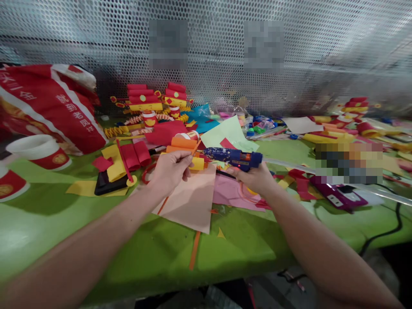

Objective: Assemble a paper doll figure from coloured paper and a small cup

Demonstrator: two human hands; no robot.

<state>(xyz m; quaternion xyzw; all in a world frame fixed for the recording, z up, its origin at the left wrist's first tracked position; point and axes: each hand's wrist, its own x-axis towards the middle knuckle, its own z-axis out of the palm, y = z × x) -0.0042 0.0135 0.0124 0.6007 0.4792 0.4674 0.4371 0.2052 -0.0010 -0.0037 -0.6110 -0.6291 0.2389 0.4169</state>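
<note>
A blue patterned glue gun (236, 158) is in my right hand (254, 175), its nozzle pointing left. My left hand (174, 169) is closed in a pinch at an orange paper strip (195, 147), close to the nozzle. Just behind my left fingers lie rolled orange paper (180, 144) and a yellow roll (197, 163). A pale pink sheet (193, 199) lies under and in front of my left hand. A clear glue stick (288, 165) extends right from the back of the gun.
Red-and-yellow paper figures (143, 99) stand at the back. Left are a red bag (74, 107), paper cups (48, 156) and a black phone (109, 185) under paper pieces. A purple device (337, 193) and a black cable (383, 233) lie right. Perforated metal (212, 64) rises behind.
</note>
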